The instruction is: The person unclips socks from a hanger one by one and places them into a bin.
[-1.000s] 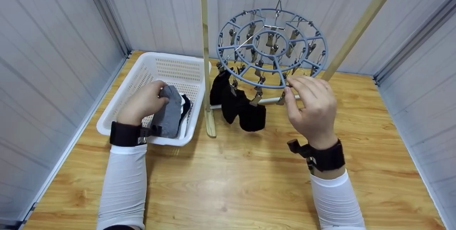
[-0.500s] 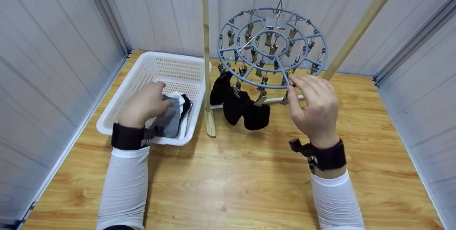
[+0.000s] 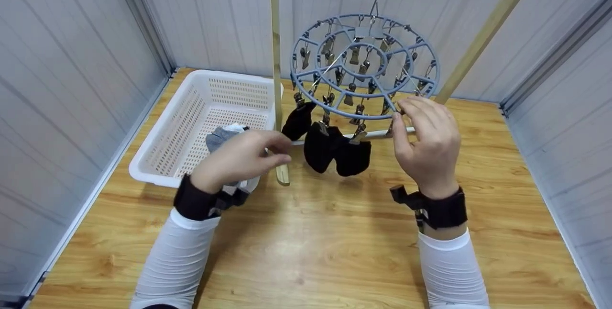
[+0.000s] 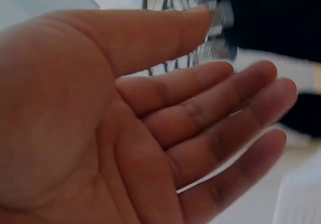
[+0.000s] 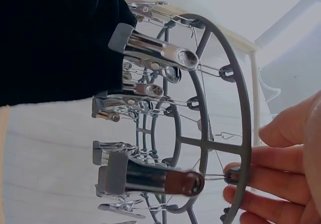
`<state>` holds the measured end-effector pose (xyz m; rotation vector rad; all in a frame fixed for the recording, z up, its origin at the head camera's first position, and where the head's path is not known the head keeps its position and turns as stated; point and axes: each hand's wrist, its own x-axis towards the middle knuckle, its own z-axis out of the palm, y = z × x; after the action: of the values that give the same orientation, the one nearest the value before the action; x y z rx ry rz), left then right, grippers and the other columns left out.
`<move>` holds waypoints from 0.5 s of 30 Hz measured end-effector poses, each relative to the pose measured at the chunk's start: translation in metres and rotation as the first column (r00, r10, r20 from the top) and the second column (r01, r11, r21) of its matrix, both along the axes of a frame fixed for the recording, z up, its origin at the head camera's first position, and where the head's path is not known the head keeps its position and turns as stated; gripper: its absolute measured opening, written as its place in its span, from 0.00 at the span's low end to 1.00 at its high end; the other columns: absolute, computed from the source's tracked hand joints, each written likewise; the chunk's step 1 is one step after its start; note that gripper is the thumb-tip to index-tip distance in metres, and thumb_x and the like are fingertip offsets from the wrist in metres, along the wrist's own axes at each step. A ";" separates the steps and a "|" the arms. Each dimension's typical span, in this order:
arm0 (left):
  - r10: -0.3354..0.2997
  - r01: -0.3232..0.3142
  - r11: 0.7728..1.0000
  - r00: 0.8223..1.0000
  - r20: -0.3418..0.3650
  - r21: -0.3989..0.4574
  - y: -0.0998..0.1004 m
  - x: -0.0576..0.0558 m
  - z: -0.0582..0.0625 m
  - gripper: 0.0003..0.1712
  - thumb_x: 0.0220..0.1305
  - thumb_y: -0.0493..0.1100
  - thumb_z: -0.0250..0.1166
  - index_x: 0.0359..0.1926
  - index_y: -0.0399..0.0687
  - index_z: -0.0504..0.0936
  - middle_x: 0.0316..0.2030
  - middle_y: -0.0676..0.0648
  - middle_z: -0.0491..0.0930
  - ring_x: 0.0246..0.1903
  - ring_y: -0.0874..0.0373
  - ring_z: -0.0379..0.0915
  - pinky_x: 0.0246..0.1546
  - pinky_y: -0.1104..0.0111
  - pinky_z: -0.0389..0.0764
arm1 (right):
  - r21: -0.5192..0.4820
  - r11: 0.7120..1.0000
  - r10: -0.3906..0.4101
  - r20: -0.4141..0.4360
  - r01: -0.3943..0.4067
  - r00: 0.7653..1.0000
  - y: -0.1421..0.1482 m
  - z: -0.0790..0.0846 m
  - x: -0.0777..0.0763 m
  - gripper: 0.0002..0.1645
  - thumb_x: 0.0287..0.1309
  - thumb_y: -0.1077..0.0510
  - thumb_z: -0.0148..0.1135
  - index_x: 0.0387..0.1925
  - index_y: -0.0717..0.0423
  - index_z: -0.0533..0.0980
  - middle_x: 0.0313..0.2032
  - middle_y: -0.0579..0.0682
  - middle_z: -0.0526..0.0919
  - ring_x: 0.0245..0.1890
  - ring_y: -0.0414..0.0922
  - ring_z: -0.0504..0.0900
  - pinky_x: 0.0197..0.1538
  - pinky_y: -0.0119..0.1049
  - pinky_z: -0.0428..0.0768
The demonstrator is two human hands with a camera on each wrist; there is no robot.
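Observation:
My right hand (image 3: 430, 141) holds the near right rim of a round blue-grey clip hanger (image 3: 369, 33); in the right wrist view its fingers reach behind the rim (image 5: 245, 118), thumb on the other side. Several metal clips (image 5: 150, 179) dangle from the rings. A pair of black socks (image 3: 353, 158) hangs from front clips, and another black piece of fabric (image 3: 297, 122) hangs farther left. Between basket and socks, my left hand (image 3: 241, 158) is in the air, fingers loosely extended and nothing in them. Below it, partly covered, a grey sock (image 3: 219, 137) lies in the basket.
A white perforated basket (image 3: 167, 156) stands at left on the wood-grain table (image 3: 296, 251). Wooden posts (image 3: 276, 60) of a rack rise either side of the hanger, with a white bar (image 3: 377, 134) low between them. Pale panel walls enclose the table.
My left hand has left the grey sock in the basket and moved right, over the basket's edge. The hanger has turned a little, carrying the black socks rightward; my right hand shifted slightly right with it.

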<state>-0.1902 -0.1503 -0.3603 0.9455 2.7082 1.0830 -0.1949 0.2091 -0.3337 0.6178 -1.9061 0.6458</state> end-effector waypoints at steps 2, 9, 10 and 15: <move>-0.041 0.041 0.999 0.999 -0.005 0.003 0.014 0.002 -0.004 0.18 0.80 0.47 0.71 0.62 0.42 0.87 0.51 0.48 0.91 0.53 0.52 0.88 0.59 0.52 0.86 | -0.010 1.000 0.023 -0.026 -0.023 0.999 -0.002 0.000 0.001 0.12 0.70 0.60 0.70 0.48 0.63 0.91 0.48 0.59 0.94 0.53 0.62 0.91 0.65 0.54 0.84; -0.065 0.064 0.998 0.998 -0.027 -0.027 0.056 0.001 -0.031 0.25 0.79 0.51 0.72 0.66 0.39 0.83 0.57 0.43 0.89 0.55 0.49 0.87 0.62 0.53 0.85 | 0.015 0.997 0.078 -0.040 -0.077 0.996 -0.006 -0.002 0.003 0.13 0.70 0.61 0.70 0.49 0.64 0.91 0.50 0.59 0.93 0.54 0.61 0.91 0.66 0.53 0.83; -0.064 0.063 0.998 0.998 -0.029 -0.027 0.060 0.000 -0.035 0.26 0.79 0.51 0.72 0.66 0.39 0.83 0.58 0.42 0.88 0.55 0.48 0.87 0.62 0.53 0.85 | 0.020 0.997 0.078 -0.033 -0.078 0.996 -0.006 -0.002 0.003 0.13 0.71 0.61 0.70 0.49 0.64 0.91 0.50 0.59 0.93 0.54 0.61 0.91 0.66 0.53 0.83; -0.028 0.029 0.999 0.999 -0.018 0.027 0.072 -0.004 -0.050 0.32 0.77 0.53 0.74 0.70 0.39 0.79 0.60 0.41 0.87 0.59 0.47 0.86 0.64 0.53 0.84 | 0.044 0.996 0.073 -0.004 -0.073 0.997 -0.007 -0.004 0.003 0.13 0.72 0.60 0.70 0.51 0.64 0.91 0.51 0.59 0.93 0.55 0.60 0.91 0.65 0.54 0.84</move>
<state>-0.1941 -0.0783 -0.4103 0.9991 2.6918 1.1151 -0.1923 0.2024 -0.3373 0.7196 -1.9037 0.6497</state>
